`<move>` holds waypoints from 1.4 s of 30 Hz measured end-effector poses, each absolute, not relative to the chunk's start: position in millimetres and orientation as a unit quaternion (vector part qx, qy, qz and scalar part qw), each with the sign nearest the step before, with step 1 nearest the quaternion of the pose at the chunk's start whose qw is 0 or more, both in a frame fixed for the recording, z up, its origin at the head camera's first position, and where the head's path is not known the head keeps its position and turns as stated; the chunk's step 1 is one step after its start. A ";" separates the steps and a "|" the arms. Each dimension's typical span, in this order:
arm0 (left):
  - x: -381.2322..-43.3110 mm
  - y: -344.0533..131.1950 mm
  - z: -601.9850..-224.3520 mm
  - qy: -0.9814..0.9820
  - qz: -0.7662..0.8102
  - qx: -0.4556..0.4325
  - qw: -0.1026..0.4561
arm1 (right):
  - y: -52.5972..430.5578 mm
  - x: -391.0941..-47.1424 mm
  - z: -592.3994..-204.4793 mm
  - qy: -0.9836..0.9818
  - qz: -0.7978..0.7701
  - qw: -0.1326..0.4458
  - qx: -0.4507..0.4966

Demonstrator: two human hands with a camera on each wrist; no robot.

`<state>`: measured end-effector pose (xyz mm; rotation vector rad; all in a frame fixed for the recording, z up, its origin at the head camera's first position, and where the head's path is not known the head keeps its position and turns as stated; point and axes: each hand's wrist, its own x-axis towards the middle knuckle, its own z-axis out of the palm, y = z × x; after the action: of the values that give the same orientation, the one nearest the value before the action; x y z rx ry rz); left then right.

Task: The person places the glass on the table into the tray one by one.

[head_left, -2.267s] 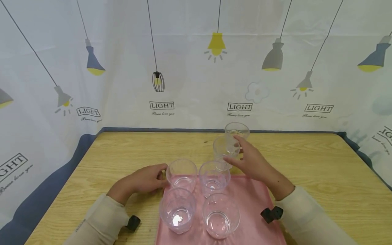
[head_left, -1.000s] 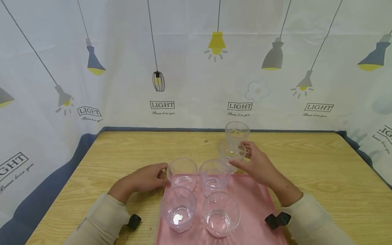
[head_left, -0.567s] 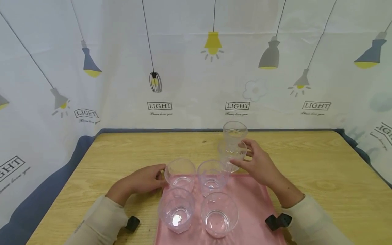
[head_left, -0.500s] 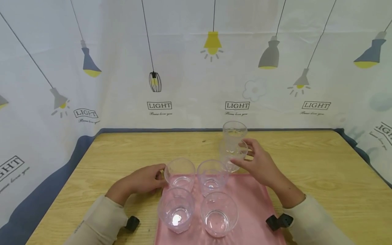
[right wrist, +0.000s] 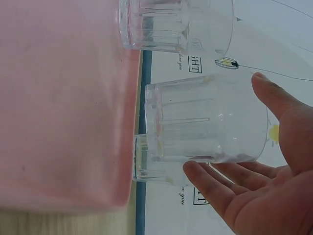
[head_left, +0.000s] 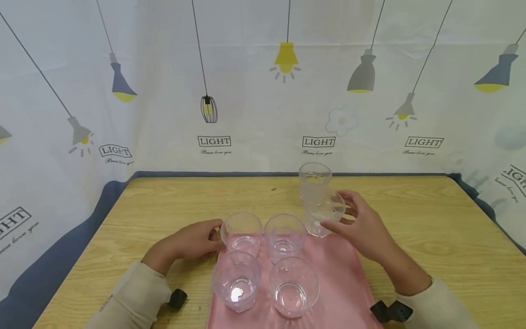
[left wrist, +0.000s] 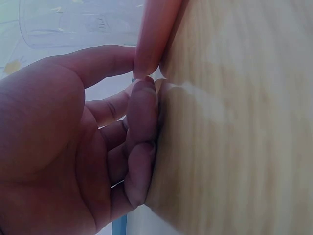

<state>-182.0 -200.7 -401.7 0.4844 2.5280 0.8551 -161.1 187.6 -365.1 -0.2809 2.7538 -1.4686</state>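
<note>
My right hand [head_left: 365, 224] holds a clear plastic cup [right wrist: 205, 120] between thumb and fingers. In the right wrist view the cup's base stands just off the pink tray [right wrist: 63, 103], over its far edge, and it tilts slightly. Several similar cups stand upright on the tray: a far left cup [head_left: 241, 230], a far middle cup [head_left: 285, 235], a near left cup [head_left: 237, 278] and a near middle cup [head_left: 294, 285]. At the tray's far left corner my left hand [head_left: 193, 240] pinches the rim with its thumb, the other fingers curled below at the table.
Behind the held cup another clear cup [head_left: 314, 176] stands on the wooden table [head_left: 172, 196]. A white curtain [head_left: 255, 91] printed with lamps closes off the back and sides. The tray's right part [head_left: 343, 274] lies bare.
My right hand has gripped a cup from beyond the tray and brought it right and slightly nearer, toward the tray's far edge. My left hand has stayed at the tray's corner.
</note>
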 end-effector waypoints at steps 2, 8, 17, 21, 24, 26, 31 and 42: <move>-182.0 -200.7 -402.0 0.911 0.305 0.174 0.214 | 190.2 -156.6 -364.3 0.882 -0.462 0.002 -0.096; -183.1 -200.3 -404.1 0.913 0.302 0.170 0.215 | 195.9 -144.5 -364.0 0.884 -0.456 0.013 -0.102; -183.0 -202.4 -405.9 0.913 0.306 0.166 0.212 | 198.6 -136.8 -360.0 0.885 -0.448 0.048 -0.114; -183.2 -201.9 -405.3 0.913 0.306 0.165 0.214 | 199.8 -136.9 -361.1 0.891 -0.435 0.044 -0.122; -183.6 -201.3 -405.0 0.912 0.307 0.161 0.218 | 200.8 -137.2 -363.4 0.895 -0.426 0.039 -0.130; -183.9 -200.8 -404.8 0.912 0.307 0.159 0.220 | 201.6 -137.5 -364.6 0.894 -0.425 0.035 -0.136; -184.3 -200.5 -404.9 0.913 0.306 0.155 0.221 | 203.1 -137.9 -365.9 0.888 -0.433 0.047 -0.144; -182.6 -198.7 -402.9 0.914 0.307 0.146 0.220 | 208.9 -139.8 -368.2 0.872 -0.442 0.080 -0.195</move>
<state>-182.6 -198.7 -402.9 0.4025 2.5285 0.8480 -139.8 208.9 -368.2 -0.5834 2.6087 -1.3223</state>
